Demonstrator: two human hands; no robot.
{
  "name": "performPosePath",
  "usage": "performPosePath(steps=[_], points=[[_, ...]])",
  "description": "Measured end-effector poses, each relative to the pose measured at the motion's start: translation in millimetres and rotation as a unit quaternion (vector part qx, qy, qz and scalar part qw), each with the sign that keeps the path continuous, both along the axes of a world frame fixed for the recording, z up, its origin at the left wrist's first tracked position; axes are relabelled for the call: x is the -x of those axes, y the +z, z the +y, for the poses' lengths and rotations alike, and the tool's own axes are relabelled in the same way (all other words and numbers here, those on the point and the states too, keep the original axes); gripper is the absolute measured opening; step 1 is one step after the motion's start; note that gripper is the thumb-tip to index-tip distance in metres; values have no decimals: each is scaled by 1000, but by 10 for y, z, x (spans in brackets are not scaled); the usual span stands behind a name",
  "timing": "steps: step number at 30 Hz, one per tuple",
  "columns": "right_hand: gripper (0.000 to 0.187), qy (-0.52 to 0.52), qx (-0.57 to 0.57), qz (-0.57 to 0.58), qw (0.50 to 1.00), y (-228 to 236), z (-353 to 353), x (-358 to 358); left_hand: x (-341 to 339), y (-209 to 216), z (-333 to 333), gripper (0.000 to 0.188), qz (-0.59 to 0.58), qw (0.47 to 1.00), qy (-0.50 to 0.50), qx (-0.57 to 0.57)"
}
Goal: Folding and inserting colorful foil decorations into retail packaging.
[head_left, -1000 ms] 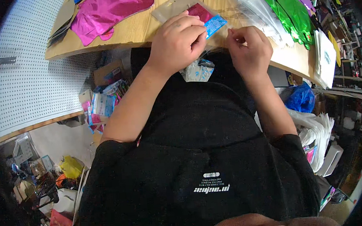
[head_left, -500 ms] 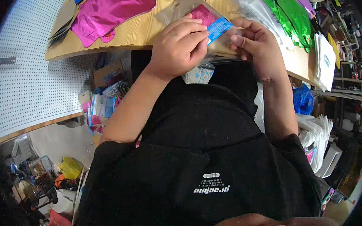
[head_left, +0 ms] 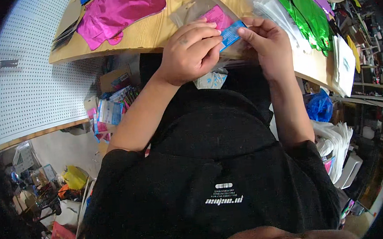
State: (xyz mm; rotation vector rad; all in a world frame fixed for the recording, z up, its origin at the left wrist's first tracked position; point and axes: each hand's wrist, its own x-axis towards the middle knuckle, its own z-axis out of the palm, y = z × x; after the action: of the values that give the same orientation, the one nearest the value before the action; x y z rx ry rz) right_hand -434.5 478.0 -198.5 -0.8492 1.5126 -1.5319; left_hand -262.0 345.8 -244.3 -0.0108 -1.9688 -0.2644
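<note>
Both my hands are at the near edge of the wooden table, on a flat clear plastic bag (head_left: 184,15). Inside it, or behind its film, lie a folded shiny pink sheet (head_left: 216,16) and a blue printed panel (head_left: 232,35). My left hand (head_left: 191,53) is closed on the left side of the bag, fingers bent over it and thumb underneath. At the right edge of the blue panel, my right hand (head_left: 269,40) pinches with the thumb on top; its fingertips are partly hidden behind.
A large pink foil piece (head_left: 120,15) lies on the table (head_left: 154,31) at left. Clear bags (head_left: 266,10) and green foil (head_left: 306,18) are at right. Below the table, filled packets (head_left: 109,112) stand at left and a blue plastic bag (head_left: 319,106) at right. A white pegboard (head_left: 33,81) borders the left.
My right hand has shifted slightly left, and its thumb has come down onto the blue panel's edge. More of the pink sheet and blue panel shows. My left hand has barely moved.
</note>
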Motion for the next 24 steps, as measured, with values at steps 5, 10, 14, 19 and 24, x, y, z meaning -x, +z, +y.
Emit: performPosePath(steps=[5,10,14,19,24], points=[[27,-73,5,94,993,94,-108,-88,-48,60,-6,16,-22,1000,9,5],[26,3,87,63,994,280,-22,-2,-218,510,16,46,-61,997,1,-37],[27,85,94,98,987,380,91,-34,-244,909,91,49,-141,987,73,12],[38,97,140,71,983,525,218,-243,-465,1158,388,30,-314,935,56,-155],[40,53,169,41,983,259,396,-251,-587,911,340,18,-74,898,-48,-432]])
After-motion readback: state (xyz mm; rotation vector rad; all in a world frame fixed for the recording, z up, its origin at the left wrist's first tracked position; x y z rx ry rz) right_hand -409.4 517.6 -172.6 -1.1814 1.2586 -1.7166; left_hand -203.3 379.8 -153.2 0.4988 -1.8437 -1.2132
